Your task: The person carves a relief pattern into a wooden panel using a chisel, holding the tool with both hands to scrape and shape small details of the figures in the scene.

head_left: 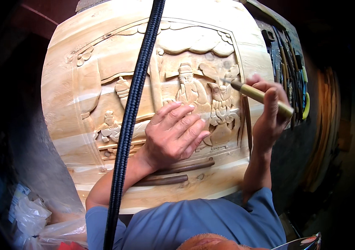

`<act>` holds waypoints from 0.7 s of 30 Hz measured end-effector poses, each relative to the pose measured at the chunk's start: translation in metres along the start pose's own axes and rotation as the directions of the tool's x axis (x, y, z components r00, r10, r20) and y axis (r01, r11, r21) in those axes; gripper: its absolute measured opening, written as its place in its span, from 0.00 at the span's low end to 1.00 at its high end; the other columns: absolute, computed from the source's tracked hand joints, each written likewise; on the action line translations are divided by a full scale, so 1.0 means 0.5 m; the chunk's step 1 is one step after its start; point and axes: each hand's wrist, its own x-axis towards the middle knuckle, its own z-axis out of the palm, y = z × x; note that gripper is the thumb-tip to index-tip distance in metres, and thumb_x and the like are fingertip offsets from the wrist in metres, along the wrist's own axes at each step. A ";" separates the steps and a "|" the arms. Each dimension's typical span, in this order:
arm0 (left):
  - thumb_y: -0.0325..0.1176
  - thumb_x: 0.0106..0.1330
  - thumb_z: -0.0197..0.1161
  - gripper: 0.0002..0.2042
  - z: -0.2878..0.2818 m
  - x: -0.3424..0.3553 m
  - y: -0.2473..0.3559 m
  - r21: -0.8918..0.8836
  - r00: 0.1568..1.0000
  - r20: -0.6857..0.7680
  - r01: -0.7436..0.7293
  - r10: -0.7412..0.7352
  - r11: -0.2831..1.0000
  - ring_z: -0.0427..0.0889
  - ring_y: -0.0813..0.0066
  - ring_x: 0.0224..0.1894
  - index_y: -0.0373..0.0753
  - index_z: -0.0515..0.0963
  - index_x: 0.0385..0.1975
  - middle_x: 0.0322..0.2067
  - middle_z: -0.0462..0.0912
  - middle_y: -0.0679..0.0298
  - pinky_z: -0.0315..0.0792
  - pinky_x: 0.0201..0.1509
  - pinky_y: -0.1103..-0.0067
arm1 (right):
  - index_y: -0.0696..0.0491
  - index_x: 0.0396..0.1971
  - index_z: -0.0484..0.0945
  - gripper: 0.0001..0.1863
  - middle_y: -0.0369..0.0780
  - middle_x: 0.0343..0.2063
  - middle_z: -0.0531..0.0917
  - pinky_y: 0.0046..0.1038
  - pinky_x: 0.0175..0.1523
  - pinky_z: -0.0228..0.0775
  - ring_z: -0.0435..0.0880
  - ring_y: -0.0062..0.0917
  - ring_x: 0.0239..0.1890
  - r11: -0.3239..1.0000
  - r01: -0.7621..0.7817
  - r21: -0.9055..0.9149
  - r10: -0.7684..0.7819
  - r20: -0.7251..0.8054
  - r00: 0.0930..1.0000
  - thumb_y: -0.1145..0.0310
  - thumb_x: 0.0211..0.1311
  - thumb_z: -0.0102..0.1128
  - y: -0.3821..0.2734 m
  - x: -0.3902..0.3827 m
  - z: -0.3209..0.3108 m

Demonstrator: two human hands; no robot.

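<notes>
A pale wooden panel (60,83) carved in relief lies before me, with a robed figure (187,85) near its middle and smaller carved figures around it. My left hand (175,132) rests palm down on the carving just below that figure, fingers stretched out and holding nothing. In my right hand (269,112) is a carving tool (252,92) with a thick yellowish handle and a dark collar. Its thin tip points left, over the carved figure (221,100) on the right; whether it touches the wood, I cannot tell.
Two dark rods (192,166) lie along the panel's near edge, and another thin dark one stands by my right wrist. Several tools (288,66) crowd a surface at the right. A black braided cord (133,96) crosses the view. Plastic bags (33,216) sit at lower left.
</notes>
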 end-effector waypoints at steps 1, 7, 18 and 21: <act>0.35 0.62 0.81 0.11 -0.001 0.003 0.000 -0.015 1.000 -0.011 0.010 -0.010 1.000 0.91 0.60 0.50 0.40 0.89 0.41 0.40 0.92 0.63 0.81 0.61 0.61 | 0.62 0.40 0.85 0.21 0.46 0.38 0.91 0.32 0.53 0.85 0.91 0.28 0.45 0.999 0.049 -0.009 -0.050 -0.015 0.999 0.56 0.85 0.60 0.002 0.017 0.000; 0.34 0.62 0.81 0.12 -0.004 0.008 -0.011 -0.073 0.997 -0.039 0.058 -0.061 0.996 0.91 0.58 0.47 0.39 0.89 0.42 0.39 0.92 0.61 0.81 0.56 0.62 | 0.52 0.38 0.81 0.17 0.42 0.34 0.93 0.12 0.21 0.61 0.75 0.08 0.17 0.980 -0.069 0.189 0.082 -0.064 0.995 0.57 0.88 0.55 -0.019 0.061 0.033; 0.57 0.68 0.77 0.43 -0.001 -0.017 -0.031 -0.371 0.951 -0.048 0.268 -0.307 0.889 0.87 0.56 0.57 0.27 0.72 0.71 0.55 0.89 0.50 0.79 0.64 0.65 | 0.50 0.17 0.67 0.47 0.52 0.26 0.87 0.18 0.21 0.56 0.78 0.18 0.17 0.954 -0.096 0.285 0.046 0.178 0.983 0.20 0.78 0.33 -0.032 0.136 0.163; 0.61 0.68 0.75 0.48 0.007 -0.007 -0.024 -0.392 0.942 -0.112 0.249 -0.315 0.886 0.85 0.56 0.61 0.25 0.66 0.74 0.59 0.87 0.47 0.77 0.67 0.66 | 0.55 0.22 0.79 0.44 0.43 0.17 0.82 0.21 0.19 0.62 0.76 0.19 0.13 0.799 -0.302 0.520 0.201 0.243 0.949 0.25 0.76 0.50 -0.024 0.131 0.161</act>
